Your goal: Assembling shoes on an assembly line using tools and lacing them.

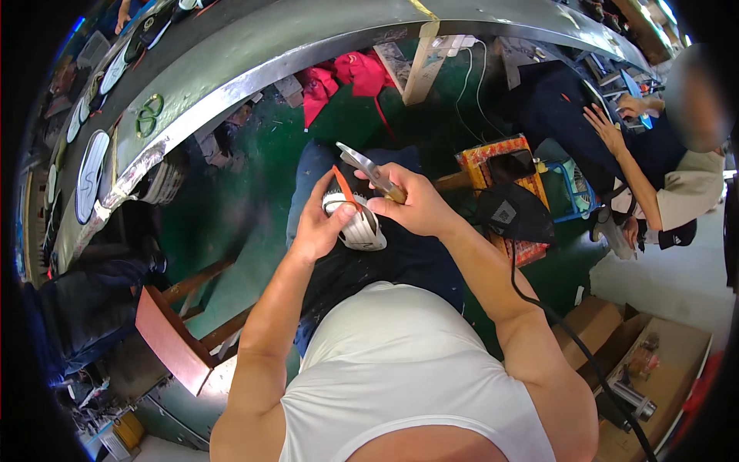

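Observation:
My left hand point(317, 229) is closed round a white and black shoe point(363, 237) held over my lap, its thumb pressed on the near side. A thin orange strip point(344, 185) stands up along the shoe between my two hands. My right hand point(423, 206) grips a metal tool with a wooden handle point(368, 165). The tool's narrow metal end points up and left, just above the shoe. My right fingertips are close to the shoe; whether they touch it I cannot tell.
A long bench point(208, 81) curves across the far side, carrying several shoe soles point(91, 175). A wooden stool point(173, 339) stands at left. On the right are an orange-patterned box point(531, 189), a dark cone-shaped object point(512, 215) with a black cord, a co-worker's arm point(639, 173) and a cardboard box point(677, 362).

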### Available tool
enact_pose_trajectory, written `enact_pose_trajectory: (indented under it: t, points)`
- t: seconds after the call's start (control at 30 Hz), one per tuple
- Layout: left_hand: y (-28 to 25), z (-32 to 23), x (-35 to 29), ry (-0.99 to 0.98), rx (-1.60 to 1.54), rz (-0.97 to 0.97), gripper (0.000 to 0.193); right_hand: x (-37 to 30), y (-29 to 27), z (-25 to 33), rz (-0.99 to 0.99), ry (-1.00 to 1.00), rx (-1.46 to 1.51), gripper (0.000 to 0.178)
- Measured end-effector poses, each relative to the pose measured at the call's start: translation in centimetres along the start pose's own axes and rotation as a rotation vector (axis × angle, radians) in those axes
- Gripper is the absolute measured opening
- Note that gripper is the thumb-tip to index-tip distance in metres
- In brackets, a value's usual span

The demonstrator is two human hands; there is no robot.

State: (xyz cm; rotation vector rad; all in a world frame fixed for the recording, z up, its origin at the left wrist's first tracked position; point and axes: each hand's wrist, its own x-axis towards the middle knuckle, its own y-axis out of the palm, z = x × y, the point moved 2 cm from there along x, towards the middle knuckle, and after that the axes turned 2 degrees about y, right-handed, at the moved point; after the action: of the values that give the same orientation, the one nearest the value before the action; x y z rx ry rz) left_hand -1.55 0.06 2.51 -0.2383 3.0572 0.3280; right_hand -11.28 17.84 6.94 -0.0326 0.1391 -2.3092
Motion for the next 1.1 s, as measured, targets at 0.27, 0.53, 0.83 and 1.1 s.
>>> enact_pose_trajectory:
  t: [0.27,0.53,0.83,1.1]
  points:
    - [2.2,-0.4,0.8,0.220,0.302,0.088,0.104,1.1,-0.6,4.2,-0.237,-0.154,-0.501,0.034]
    - [2.8,-3.9,2.1,0.177,0.729,0.149,0.093,4.9,-5.0,1.7,-0.521,-0.128,-0.821,0.018]
    - [1.3,-0.5,3.7,0.142,0.058,0.182,0.079,0.6,-7.4,-6.6,-0.377,0.435,-0.175,0.027]
    - [1.8,-5.5,4.2,0.090,-0.210,0.102,0.064,-7.8,-2.8,0.2,-0.151,0.374,-0.023,0.024]
